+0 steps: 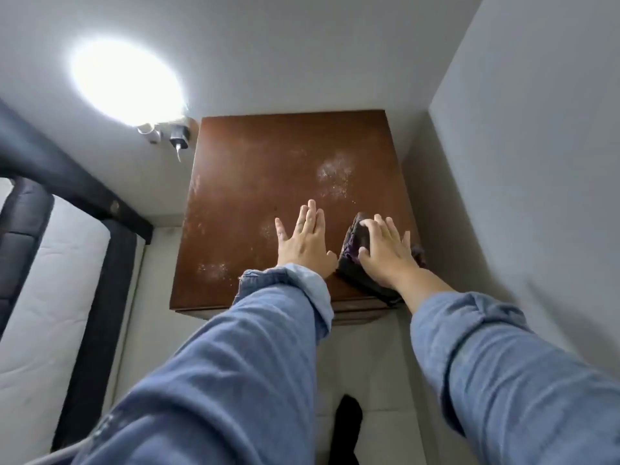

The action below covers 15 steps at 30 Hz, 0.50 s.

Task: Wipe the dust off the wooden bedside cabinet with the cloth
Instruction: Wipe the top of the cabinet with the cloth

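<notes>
The wooden bedside cabinet [255, 169] stands against the white wall, its brown top seen from above. White dust patches [335, 176] lie on the top near the middle, and smaller ones near the front left. My left hand [303, 245] rests flat on the top near the front, fingers spread, holding nothing. Beside it, my right hand [385, 253] presses flat on a dark purple cloth [352, 250] at the front right corner. Part of the cloth hangs over the front edge.
A bed with a dark frame [100, 297] and pale mattress [43, 297] stands to the left. A wall socket with a plugged charger [177, 139] sits left of the cabinet under a bright glare. A white wall [520, 162] closes the right side. Tiled floor lies below.
</notes>
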{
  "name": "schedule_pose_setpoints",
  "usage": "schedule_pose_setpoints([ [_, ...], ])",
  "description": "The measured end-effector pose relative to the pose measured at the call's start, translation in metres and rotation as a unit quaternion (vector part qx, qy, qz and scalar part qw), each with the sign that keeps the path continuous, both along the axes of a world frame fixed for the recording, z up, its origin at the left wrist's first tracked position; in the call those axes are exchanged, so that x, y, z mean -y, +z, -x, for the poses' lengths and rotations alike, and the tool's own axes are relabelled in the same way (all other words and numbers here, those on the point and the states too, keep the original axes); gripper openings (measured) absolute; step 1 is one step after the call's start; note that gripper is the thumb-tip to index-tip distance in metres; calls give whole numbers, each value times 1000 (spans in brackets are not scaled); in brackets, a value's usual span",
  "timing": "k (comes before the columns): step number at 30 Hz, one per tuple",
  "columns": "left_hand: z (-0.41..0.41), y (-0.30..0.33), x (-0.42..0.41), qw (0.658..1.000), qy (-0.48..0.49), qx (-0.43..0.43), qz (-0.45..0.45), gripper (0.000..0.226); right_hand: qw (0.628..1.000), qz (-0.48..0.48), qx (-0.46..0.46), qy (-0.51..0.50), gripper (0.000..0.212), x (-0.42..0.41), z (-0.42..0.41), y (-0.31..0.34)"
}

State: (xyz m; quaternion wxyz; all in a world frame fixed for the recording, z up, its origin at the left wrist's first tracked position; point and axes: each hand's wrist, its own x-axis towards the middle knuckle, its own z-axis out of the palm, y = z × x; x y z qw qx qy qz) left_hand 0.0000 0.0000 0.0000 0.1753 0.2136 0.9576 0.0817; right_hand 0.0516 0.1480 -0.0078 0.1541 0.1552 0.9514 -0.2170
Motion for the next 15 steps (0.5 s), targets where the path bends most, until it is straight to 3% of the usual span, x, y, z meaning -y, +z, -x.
schedule_pose_setpoints([
  [5, 9, -31, -19, 989, -37, 126, 70, 68, 998, -40, 50, 6, 54, -32, -12, -33],
  [9, 21, -29, -25, 980, -32, 146, 129, 64, 996, -63, 54, 26, 66, -45, -10, -46],
  [11, 23, -23, -31, 975, -21, 163, 152, 60, 997, -74, 26, 21, 56, -42, -5, -44],
  [13, 21, -19, -37, 970, -8, 171, 170, 58, 999, -30, -22, -24, 33, -40, 2, -42],
  [14, 21, -18, -39, 969, -2, 174, 178, 59, 998, 12, -34, -55, 29, -41, 7, -39],
  [15, 20, -17, -41, 967, 3, 177, 182, 61, 995, 53, -32, -81, 39, -41, 10, -35],
])
